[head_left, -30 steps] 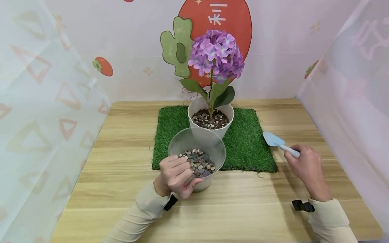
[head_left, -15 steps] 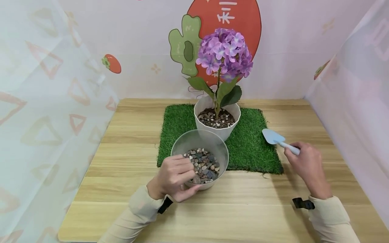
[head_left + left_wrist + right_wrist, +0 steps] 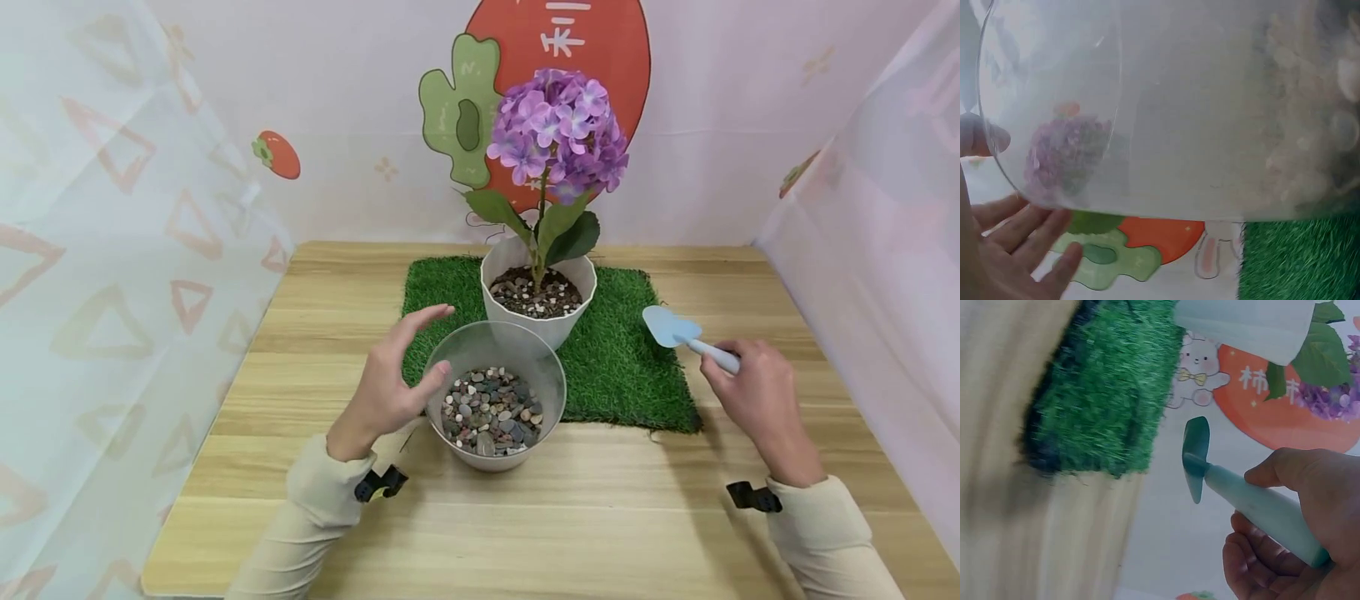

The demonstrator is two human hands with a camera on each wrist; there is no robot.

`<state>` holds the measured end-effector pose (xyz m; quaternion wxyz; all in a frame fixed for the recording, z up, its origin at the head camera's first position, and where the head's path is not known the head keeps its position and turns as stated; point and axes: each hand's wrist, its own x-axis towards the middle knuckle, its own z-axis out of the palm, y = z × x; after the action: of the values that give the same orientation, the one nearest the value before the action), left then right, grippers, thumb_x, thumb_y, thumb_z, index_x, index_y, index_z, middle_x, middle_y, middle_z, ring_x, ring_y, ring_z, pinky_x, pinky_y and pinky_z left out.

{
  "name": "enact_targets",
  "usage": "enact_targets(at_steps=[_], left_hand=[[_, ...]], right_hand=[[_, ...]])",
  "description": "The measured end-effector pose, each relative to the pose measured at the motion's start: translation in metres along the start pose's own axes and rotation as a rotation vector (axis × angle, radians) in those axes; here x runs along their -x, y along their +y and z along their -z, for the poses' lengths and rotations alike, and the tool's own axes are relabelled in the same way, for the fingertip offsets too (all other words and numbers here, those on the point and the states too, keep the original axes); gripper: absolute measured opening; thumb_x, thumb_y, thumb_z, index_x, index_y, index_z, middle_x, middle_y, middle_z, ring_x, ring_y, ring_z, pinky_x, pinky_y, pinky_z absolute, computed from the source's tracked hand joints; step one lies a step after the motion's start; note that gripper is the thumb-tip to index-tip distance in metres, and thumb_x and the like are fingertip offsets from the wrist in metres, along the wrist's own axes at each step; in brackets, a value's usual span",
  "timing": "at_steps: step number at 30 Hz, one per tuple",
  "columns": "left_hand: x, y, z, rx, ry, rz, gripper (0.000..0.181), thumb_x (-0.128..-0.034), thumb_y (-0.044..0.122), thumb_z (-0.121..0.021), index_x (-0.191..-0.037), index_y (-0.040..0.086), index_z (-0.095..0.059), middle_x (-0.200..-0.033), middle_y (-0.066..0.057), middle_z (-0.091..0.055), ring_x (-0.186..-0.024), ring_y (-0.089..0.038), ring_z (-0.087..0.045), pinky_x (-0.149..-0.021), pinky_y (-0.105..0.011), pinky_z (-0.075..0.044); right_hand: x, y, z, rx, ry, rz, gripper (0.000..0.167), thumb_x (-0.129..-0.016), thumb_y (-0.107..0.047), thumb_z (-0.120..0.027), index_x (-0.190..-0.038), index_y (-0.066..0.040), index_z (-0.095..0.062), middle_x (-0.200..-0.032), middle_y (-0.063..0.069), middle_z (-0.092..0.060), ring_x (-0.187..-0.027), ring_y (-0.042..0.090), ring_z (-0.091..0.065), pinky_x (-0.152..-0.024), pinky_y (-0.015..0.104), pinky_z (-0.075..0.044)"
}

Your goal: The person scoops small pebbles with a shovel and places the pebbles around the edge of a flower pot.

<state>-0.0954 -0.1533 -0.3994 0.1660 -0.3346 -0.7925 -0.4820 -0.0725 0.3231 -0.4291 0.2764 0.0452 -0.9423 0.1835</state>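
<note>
A clear plastic tub (image 3: 525, 358) holding many small pebbles (image 3: 491, 412) stands upright on the wooden table. At its left side my left hand (image 3: 382, 387) has its thumb and fingers spread apart, with the thumb tip by the rim; whether they touch is hard to tell. The left wrist view shows the loose fingers (image 3: 1038, 237) beside the tub's clear wall (image 3: 1191, 125). On the right, my right hand (image 3: 761, 400) grips the handle of a light blue hand trowel (image 3: 663, 327), seen edge-on in the right wrist view, its blade raised over the mat's right edge and bearing nothing visible.
Behind the tub, a white pot (image 3: 540, 329) with soil and a purple hydrangea (image 3: 558, 137) stands on a green grass mat (image 3: 630, 375). The wooden table (image 3: 600, 517) extends in front. Printed cloth (image 3: 360, 100) hangs at the back and both sides.
My left hand has let go of the tub's rim and moved left and up, fingers spreading. The trowel's blade has risen slightly. The whole head view has shifted a little.
</note>
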Motion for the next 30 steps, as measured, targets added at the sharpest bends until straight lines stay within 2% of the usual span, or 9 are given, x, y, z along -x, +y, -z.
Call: enact_targets(at_steps=[3,5,9,11,14,19,23,27,30], left_hand=[[-0.002,-0.01,0.0,0.148,-0.047,0.177,0.058,-0.0986,0.009,-0.065,-0.155,0.009,-0.049,-0.153,-0.012,-0.06,-0.142,-0.029,-0.057,-0.125,-0.045,-0.043],[-0.004,-0.016,-0.003,0.255,-0.082,0.263,0.054,-0.102,0.008,-0.059,-0.155,0.008,-0.048,-0.154,-0.014,-0.059,-0.143,-0.031,-0.056,-0.125,-0.051,-0.043],[-0.009,-0.027,-0.013,0.475,-0.145,0.344,0.051,-0.1055,0.014,-0.043,-0.155,0.002,-0.046,-0.155,-0.024,-0.055,-0.144,-0.038,-0.054,-0.125,-0.054,-0.041],[-0.01,-0.03,-0.019,0.572,-0.16,0.349,0.053,-0.1062,0.018,-0.036,-0.156,-0.001,-0.045,-0.155,-0.028,-0.053,-0.145,-0.041,-0.052,-0.126,-0.052,-0.04],[-0.01,-0.034,-0.027,0.69,-0.172,0.303,0.058,-0.1074,0.022,-0.028,-0.156,-0.008,-0.04,-0.155,-0.033,-0.05,-0.147,-0.044,-0.049,-0.128,-0.049,-0.038],[-0.007,-0.039,-0.039,0.831,-0.167,0.194,0.062,-0.1103,0.025,-0.021,-0.153,-0.017,-0.036,-0.155,-0.024,-0.056,-0.149,-0.04,-0.049,-0.131,-0.049,-0.034],[-0.005,-0.041,-0.045,0.963,-0.16,0.157,0.061,-0.1118,0.024,-0.016,-0.154,-0.014,-0.038,-0.156,-0.017,-0.057,-0.15,-0.032,-0.05,-0.133,-0.051,-0.03],[-0.004,-0.041,-0.048,1.015,-0.15,0.169,0.062,-0.1127,0.029,-0.015,-0.155,-0.01,-0.039,-0.156,-0.015,-0.058,-0.149,-0.029,-0.051,-0.132,-0.054,-0.03],[-0.003,-0.043,-0.051,1.004,-0.148,0.173,0.063,-0.1128,0.03,-0.015,-0.155,-0.011,-0.038,-0.157,-0.019,-0.055,-0.149,-0.031,-0.051,-0.131,-0.057,-0.03]], right_hand=[[-0.005,-0.003,0.007,0.001,0.045,0.029,0.018,-0.083,-0.004,-0.074,-0.094,0.01,-0.076,-0.077,0.03,-0.069,-0.061,0.041,-0.06,-0.049,0.055,-0.045],[-0.008,-0.006,0.013,0.005,0.076,0.051,0.018,-0.083,-0.005,-0.073,-0.094,0.009,-0.076,-0.077,0.03,-0.07,-0.062,0.043,-0.061,-0.051,0.059,-0.046],[-0.015,-0.012,0.028,0.008,0.121,0.076,0.02,-0.084,-0.006,-0.072,-0.097,0.009,-0.076,-0.08,0.031,-0.071,-0.066,0.046,-0.063,-0.054,0.063,-0.046],[-0.019,-0.017,0.036,-0.005,0.132,0.073,0.021,-0.084,-0.006,-0.072,-0.099,0.009,-0.076,-0.083,0.031,-0.071,-0.071,0.047,-0.063,-0.059,0.063,-0.046],[-0.023,-0.026,0.047,-0.01,0.14,0.076,0.022,-0.085,-0.006,-0.074,-0.101,0.008,-0.076,-0.085,0.031,-0.071,-0.075,0.046,-0.062,-0.061,0.056,-0.044],[-0.027,-0.043,0.067,0.001,0.141,0.115,0.025,-0.084,-0.01,-0.076,-0.104,0.006,-0.076,-0.085,0.027,-0.071,-0.074,0.04,-0.06,-0.061,0.03,-0.035],[-0.029,-0.056,0.08,-0.013,0.136,0.153,0.026,-0.083,-0.012,-0.077,-0.104,0.004,-0.076,-0.085,0.024,-0.071,-0.074,0.032,-0.056,-0.062,0.02,-0.032],[-0.033,-0.067,0.089,-0.017,0.141,0.192,0.028,-0.082,-0.015,-0.077,-0.103,0.003,-0.077,-0.086,0.021,-0.071,-0.073,0.026,-0.053,-0.06,0.019,-0.034],[-0.035,-0.073,0.092,-0.023,0.149,0.218,0.028,-0.081,-0.018,-0.077,-0.102,0.001,-0.078,-0.086,0.02,-0.072,-0.074,0.027,-0.055,-0.062,0.02,-0.036]])
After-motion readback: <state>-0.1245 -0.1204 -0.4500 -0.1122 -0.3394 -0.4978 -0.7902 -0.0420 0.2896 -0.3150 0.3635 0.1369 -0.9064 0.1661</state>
